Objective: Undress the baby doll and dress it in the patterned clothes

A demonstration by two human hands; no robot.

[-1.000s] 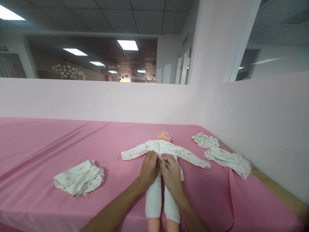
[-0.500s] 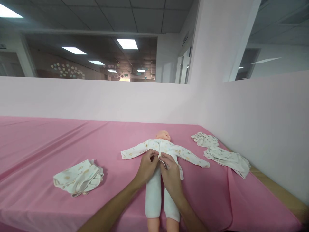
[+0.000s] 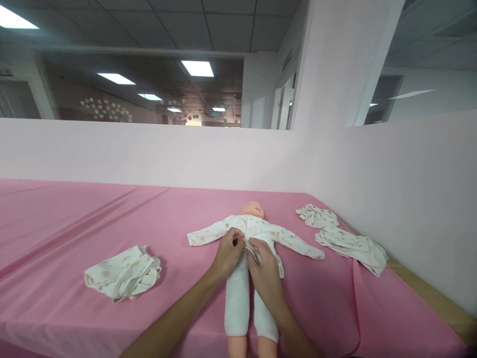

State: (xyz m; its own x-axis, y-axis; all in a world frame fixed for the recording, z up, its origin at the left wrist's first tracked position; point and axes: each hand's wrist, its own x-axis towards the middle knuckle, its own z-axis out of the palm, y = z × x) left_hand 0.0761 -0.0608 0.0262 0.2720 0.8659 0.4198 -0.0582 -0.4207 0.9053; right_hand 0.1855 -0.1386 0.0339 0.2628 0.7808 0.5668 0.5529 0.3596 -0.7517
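A baby doll (image 3: 252, 209) lies on its back, legs towards me. It has on a white patterned top (image 3: 261, 227) with the sleeves spread to both sides, and pale leggings (image 3: 237, 303) that end above the bare feet. Over the doll's belly, my left hand (image 3: 229, 252) pinches the top's front edge between thumb and fingers. Close beside it, my right hand (image 3: 264, 268) grips a lower part of the same edge, which curls up between the fingers. The fingertips of both hands nearly meet, and the fine detail between them is too small to tell.
A folded patterned cloth (image 3: 124, 274) lies to the left on the pink sheet (image 3: 179, 209). Two crumpled white garments (image 3: 316, 216) (image 3: 354, 246) lie at the right, near the wall. A wooden edge (image 3: 428, 288) shows along the right wall.
Both hands have shifted only slightly at the top's front edge, and my right fingers have moved a little lower. The doll and the cloths lie as before.
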